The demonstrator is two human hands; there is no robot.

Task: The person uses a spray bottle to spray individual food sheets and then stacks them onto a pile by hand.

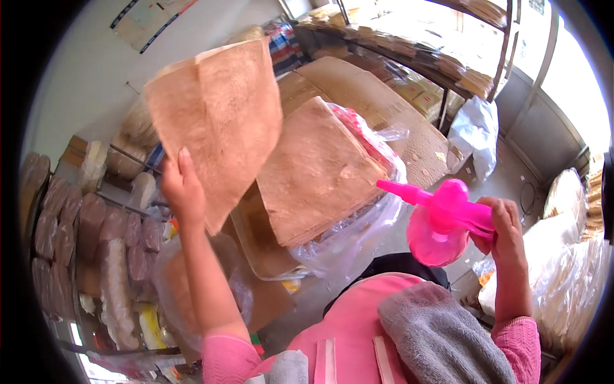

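My left hand (181,185) is closed on the edge of a thin brown sheet (220,112), thumb on its face. It holds the sheet raised and tilted at the left, above the work surface. In front of me lies a stack of similar brown sheets (320,173) with a wrinkled, mottled top. Clear plastic wrap (345,240) spreads out from under the stack. On the right, my right hand (502,230) grips the handle of a bright pink spray bottle (441,224). Its nozzle points left toward the stack's near right corner, without touching it.
Flattened cardboard (358,96) lies under and behind the stack. A metal rack (409,54) with thin packets stands at the back. Shelves with wrapped brown packages (93,221) line the left side. A white plastic bag (474,137) and clear-wrapped bundles (550,269) sit to the right.
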